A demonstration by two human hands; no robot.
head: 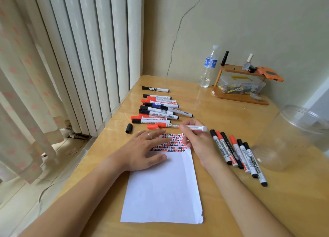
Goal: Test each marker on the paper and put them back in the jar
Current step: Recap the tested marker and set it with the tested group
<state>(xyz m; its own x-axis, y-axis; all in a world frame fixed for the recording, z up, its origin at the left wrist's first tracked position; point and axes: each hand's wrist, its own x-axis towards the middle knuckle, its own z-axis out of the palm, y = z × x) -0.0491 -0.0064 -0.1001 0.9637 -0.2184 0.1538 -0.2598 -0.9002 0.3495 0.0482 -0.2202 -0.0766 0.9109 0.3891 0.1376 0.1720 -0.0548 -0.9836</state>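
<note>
A white sheet of paper (163, 188) lies on the wooden table, its top covered in rows of red and black marks (175, 143). My left hand (142, 151) rests flat on the paper's upper left, fingers spread. My right hand (197, 140) grips an uncapped marker (198, 128), tip down at the marks. A loose black cap (128, 128) lies left of the paper. Several capped markers (158, 108) lie in a row beyond the paper, and several more (236, 153) lie to its right. The clear plastic jar (292, 139) lies on its side at far right.
A water bottle (208, 67) stands at the back by the wall. Beside it is a small wooden shelf (238, 94) with a clear box of pins, nail polish and an orange item. White radiator fins (85, 58) and a curtain run along the table's left edge.
</note>
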